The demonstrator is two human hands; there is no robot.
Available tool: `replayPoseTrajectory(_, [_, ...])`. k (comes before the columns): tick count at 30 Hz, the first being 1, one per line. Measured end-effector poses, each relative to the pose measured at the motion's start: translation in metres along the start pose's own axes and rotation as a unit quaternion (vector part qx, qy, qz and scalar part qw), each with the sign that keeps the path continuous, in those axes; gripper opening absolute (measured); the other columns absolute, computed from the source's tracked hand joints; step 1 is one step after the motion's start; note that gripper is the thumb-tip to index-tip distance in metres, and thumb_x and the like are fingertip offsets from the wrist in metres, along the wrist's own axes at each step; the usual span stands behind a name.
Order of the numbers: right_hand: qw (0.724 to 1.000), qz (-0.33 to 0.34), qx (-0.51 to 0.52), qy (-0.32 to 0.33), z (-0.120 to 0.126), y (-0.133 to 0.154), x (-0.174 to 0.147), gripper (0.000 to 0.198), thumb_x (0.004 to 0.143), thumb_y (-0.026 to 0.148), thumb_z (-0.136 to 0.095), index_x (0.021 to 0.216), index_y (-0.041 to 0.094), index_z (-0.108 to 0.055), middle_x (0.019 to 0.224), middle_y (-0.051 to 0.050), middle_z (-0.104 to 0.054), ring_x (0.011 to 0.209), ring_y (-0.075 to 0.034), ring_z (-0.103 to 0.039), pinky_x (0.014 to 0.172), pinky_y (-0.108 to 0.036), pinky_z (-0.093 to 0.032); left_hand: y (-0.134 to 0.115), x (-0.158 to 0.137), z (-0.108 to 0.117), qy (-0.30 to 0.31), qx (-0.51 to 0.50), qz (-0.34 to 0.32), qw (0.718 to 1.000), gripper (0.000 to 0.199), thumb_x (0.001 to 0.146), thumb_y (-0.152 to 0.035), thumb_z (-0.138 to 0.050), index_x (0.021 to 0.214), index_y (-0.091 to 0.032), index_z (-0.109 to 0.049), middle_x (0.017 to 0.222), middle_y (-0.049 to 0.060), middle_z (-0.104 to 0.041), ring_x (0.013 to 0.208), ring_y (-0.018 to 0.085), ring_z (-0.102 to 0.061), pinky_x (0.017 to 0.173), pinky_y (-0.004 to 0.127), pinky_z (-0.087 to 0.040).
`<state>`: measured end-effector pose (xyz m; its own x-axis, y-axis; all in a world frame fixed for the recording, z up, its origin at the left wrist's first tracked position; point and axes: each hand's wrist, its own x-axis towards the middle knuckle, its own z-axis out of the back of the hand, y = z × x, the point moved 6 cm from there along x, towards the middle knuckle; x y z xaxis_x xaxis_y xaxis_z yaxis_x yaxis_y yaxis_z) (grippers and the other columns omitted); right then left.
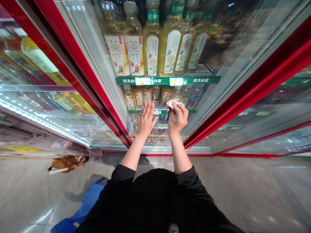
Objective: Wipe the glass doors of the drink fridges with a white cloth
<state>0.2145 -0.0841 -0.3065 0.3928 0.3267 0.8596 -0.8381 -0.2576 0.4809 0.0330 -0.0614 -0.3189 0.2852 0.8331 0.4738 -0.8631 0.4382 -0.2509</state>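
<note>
In front of me is a glass fridge door (225, 48) with red frame bars on both sides. My left hand (145, 120) lies flat against the glass, fingers stretched upward, with a ring on one finger. To its right, my right hand (178, 120) grips a crumpled white cloth (173, 104) at the glass. Behind the pane, bottles of yellow tea (152, 48) and white-labelled tea bottles (133, 53) stand on a shelf with a green label strip (167, 80). Smaller bottles (147, 94) on the shelf below are partly hidden by my hands.
On the left, another lit cooler (43, 100) holds more bottles. A brown plush-like object (66, 164) lies on the grey tiled floor (257, 191) by its base. A blue plastic object (84, 205), possibly a stool, stands at my left. Further glass panels extend to the right.
</note>
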Motion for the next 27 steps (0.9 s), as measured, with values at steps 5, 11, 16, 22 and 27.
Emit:
replayPoseTrajectory(5, [0.993, 0.052, 0.05, 0.094, -0.007, -0.003, -0.023, 0.039, 0.116, 0.042, -0.049, 0.109, 0.032, -0.087, 0.104, -0.011, -0.083, 0.103, -0.028, -0.079, 0.096, -0.048, -0.07, -0.003, 0.0, -0.002, 0.002, 0.005, 0.025, 1.0, 0.076, 0.113, -0.04, -0.054, 0.182, -0.026, -0.024, 0.187, 0.003, -0.024, 0.177, 0.027, -0.012, 0.149, 0.05, -0.02])
replayPoseTrajectory(11, [0.998, 0.02, 0.023, 0.059, 0.012, -0.032, -0.024, 0.038, 0.114, 0.042, -0.052, 0.107, 0.031, -0.087, 0.1, -0.011, -0.081, 0.1, -0.029, -0.079, 0.094, -0.051, -0.07, -0.011, 0.004, -0.011, -0.007, 0.003, 0.008, 1.0, 0.082, 0.112, -0.04, -0.059, 0.183, -0.03, -0.021, 0.186, 0.003, -0.03, 0.177, 0.028, -0.014, 0.148, 0.052, -0.024])
replayPoseTrajectory(16, [0.999, -0.008, 0.04, 0.007, 0.009, -0.029, -0.007, 0.034, 0.114, 0.038, -0.055, 0.117, 0.027, -0.086, 0.111, -0.014, -0.08, 0.11, -0.03, -0.076, 0.104, -0.055, -0.067, -0.028, 0.01, -0.014, -0.007, -0.004, -0.028, 1.0, 0.079, 0.112, -0.034, -0.061, 0.182, -0.022, -0.026, 0.185, 0.009, -0.034, 0.177, 0.029, -0.016, 0.148, 0.052, -0.022])
replayPoseTrajectory(22, [0.995, 0.055, 0.055, 0.063, -0.002, -0.02, -0.017, 0.029, 0.114, 0.031, -0.058, 0.117, 0.028, -0.086, 0.11, -0.009, -0.08, 0.111, -0.026, -0.077, 0.103, -0.047, -0.066, -0.035, 0.015, -0.017, -0.004, 0.0, -0.056, 0.998, 0.072, 0.11, -0.023, -0.062, 0.177, -0.017, -0.037, 0.185, 0.011, -0.034, 0.176, 0.028, -0.022, 0.148, 0.046, -0.024])
replayPoseTrajectory(27, [0.998, 0.049, 0.036, 0.023, 0.019, -0.04, -0.025, 0.029, 0.113, 0.029, -0.057, 0.112, 0.023, -0.085, 0.104, -0.01, -0.079, 0.1, -0.026, -0.077, 0.093, -0.047, -0.069, -0.029, 0.015, -0.024, -0.004, -0.004, -0.049, 0.999, 0.072, 0.114, -0.039, -0.059, 0.179, -0.02, -0.034, 0.186, 0.011, -0.032, 0.177, 0.03, -0.02, 0.148, 0.048, -0.021])
